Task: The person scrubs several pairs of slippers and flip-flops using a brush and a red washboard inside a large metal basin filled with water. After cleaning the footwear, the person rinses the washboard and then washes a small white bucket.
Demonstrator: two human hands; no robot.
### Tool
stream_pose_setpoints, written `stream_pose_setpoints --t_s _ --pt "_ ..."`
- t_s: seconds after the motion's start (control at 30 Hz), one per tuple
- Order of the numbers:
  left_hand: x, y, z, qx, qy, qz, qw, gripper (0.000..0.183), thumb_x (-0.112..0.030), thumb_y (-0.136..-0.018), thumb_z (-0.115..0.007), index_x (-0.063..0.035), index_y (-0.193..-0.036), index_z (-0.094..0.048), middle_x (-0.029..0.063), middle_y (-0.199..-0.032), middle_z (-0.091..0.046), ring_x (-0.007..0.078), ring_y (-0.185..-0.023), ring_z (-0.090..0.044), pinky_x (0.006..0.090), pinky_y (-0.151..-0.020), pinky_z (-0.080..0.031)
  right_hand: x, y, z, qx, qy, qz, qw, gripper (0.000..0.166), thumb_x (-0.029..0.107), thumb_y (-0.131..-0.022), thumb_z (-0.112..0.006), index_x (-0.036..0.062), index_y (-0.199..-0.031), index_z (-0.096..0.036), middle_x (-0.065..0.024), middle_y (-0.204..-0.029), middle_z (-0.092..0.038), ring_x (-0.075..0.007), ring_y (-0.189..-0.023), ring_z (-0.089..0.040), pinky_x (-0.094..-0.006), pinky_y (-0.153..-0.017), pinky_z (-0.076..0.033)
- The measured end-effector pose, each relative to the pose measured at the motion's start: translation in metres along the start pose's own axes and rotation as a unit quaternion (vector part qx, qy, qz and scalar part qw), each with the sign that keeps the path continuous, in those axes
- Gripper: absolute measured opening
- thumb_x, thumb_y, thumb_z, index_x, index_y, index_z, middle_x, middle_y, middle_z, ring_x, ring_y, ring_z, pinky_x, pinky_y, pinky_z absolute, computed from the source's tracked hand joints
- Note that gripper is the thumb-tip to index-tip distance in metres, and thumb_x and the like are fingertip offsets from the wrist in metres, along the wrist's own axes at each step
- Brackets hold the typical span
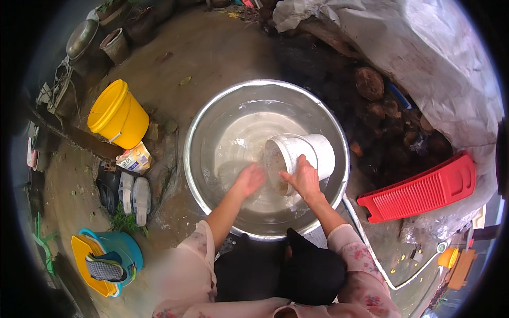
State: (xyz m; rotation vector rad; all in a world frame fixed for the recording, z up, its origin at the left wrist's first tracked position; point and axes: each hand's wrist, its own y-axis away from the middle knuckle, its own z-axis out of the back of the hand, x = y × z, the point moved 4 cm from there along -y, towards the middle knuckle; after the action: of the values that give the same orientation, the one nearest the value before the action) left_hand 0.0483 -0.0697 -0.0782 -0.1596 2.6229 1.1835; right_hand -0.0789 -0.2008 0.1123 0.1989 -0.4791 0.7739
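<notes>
A large, round metal basin [342,135] holding shallow, cloudy water [238,141] stands before me. Inside it, a white plastic bucket [324,153] lies tipped on its side, its mouth towards the left and its wire handle across its body. My right hand [304,177] grips the near side of the bucket by the rim, thumb towards the mouth. Blurred, my left hand [250,179] hovers over the water just left of the bucket's mouth, with no object visible in it. The inside of the bucket looks brownish and is only partly seen.
A red plastic washboard [417,189] and a pale hose [372,250] lie right of the basin. To the left are a tilted yellow bucket [127,119], grey slippers [141,198] and a blue bucket [129,248] with yellow basins and a shoe. Plastic sheeting [433,59] covers the far right.
</notes>
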Motion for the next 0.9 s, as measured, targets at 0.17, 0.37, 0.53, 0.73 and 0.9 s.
stream_pose_setpoints --t_s 0.17,0.37,0.53,0.73,0.9 --pt "-0.062 0.065 -0.030 -0.089 -0.449 -0.321 0.829 0.061 -0.035 -0.091 -0.063 -0.0049 -0.139 -0.042 0.0186 -0.142 -0.042 0.0306 -0.127 -0.046 0.0444 -0.100 -0.042 -0.003 -0.026 0.035 -0.018 -0.225 -0.168 0.960 0.046 0.029 -0.069 -0.081 -0.0026 -0.086 -0.052 -0.0175 -0.072 -0.065 -0.0253 -0.055 -0.064 -0.0377 -0.049 -0.053" --pt "-0.064 0.105 -0.052 0.007 -0.214 -0.088 0.973 0.066 -0.037 -0.084 -0.071 -0.0044 -0.133 -0.043 0.0150 -0.117 -0.055 0.0258 -0.107 -0.057 0.0444 -0.089 -0.049 -0.047 -0.009 0.027 -0.067 -0.513 -0.203 0.831 0.027 0.012 -0.078 -0.070 0.0011 -0.094 -0.050 -0.0108 -0.077 -0.059 -0.0187 -0.053 -0.061 -0.0291 -0.039 -0.052" --pt "-0.079 0.128 -0.077 -0.156 -0.389 -0.261 0.870 0.043 -0.031 -0.081 -0.068 -0.0035 -0.108 -0.049 0.0124 -0.091 -0.059 0.0244 -0.076 -0.062 0.0360 -0.065 -0.054 -0.020 0.038 -0.033 0.043 -0.692 -0.198 0.693 0.041 0.017 -0.086 -0.067 -0.0031 -0.112 -0.042 -0.0157 -0.092 -0.060 -0.0250 -0.071 -0.068 -0.0335 -0.055 -0.061" --pt "-0.133 0.099 -0.118 -0.213 -0.525 -0.345 0.749 0.038 -0.022 -0.077 -0.063 0.0025 -0.103 -0.050 0.0193 -0.086 -0.061 0.0286 -0.068 -0.062 0.0373 -0.050 -0.050 -0.026 0.023 -0.054 0.200 -0.681 -0.262 0.654 0.052 0.044 -0.091 -0.062 0.0006 -0.112 -0.041 -0.0166 -0.098 -0.058 -0.0256 -0.083 -0.067 -0.0402 -0.074 -0.058" --pt "-0.119 0.094 -0.090 -0.220 -0.515 -0.352 0.750 0.040 -0.023 -0.076 -0.065 0.0036 -0.103 -0.051 0.0201 -0.090 -0.062 0.0261 -0.076 -0.062 0.0379 -0.063 -0.050 -0.047 0.040 -0.063 0.287 -0.641 -0.248 0.667 0.049 0.044 -0.092 -0.062 0.0029 -0.113 -0.044 -0.0156 -0.100 -0.058 -0.0243 -0.082 -0.067 -0.0370 -0.074 -0.057"
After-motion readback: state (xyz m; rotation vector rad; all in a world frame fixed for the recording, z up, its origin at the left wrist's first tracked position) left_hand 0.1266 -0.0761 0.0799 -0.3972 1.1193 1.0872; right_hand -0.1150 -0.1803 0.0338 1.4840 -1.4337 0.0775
